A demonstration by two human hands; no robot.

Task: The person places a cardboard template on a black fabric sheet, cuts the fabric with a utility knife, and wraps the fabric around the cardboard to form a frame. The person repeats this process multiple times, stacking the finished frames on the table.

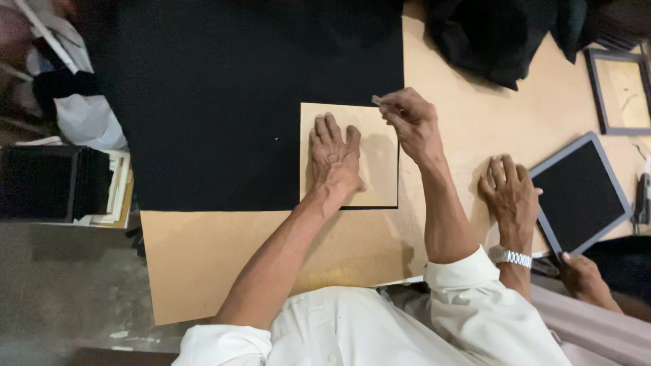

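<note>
Surface: I look down on a tan fibreboard worktable (475, 129), with a large black sheet of fabric or paper (224, 102) spread over its upper left part.

Template: a square tan board panel (380, 159) lies flat on the sheet's lower right corner, its right edge running along the sheet's right edge and its bottom edge just above the sheet's lower edge.

Left hand: my left hand (333, 159) lies palm down on the panel, fingers spread and flat, gripping nothing.

Right hand: my right hand (410, 122) sits at the panel's upper right corner, fingers pinched shut on a small pale marker or chalk piece (376, 100); I cannot tell which it is.

Co-worker: another person's hand with a metal wristwatch (510, 196) rests flat on the table, just beside a grey-framed dark panel (580, 193); their second hand (582, 274) is partly cut off below.

Hidden: my forearms cover the panel's lower middle; dark bundled cloth (488, 37) at the top is too shadowed to read.

Edges: an empty dark picture frame (620, 91) is cut by the right border; a stack of dark flat pieces (54, 183) sits left, off the table.

Room: bare tabletop lies between my right hand and the co-worker's hand.
</note>
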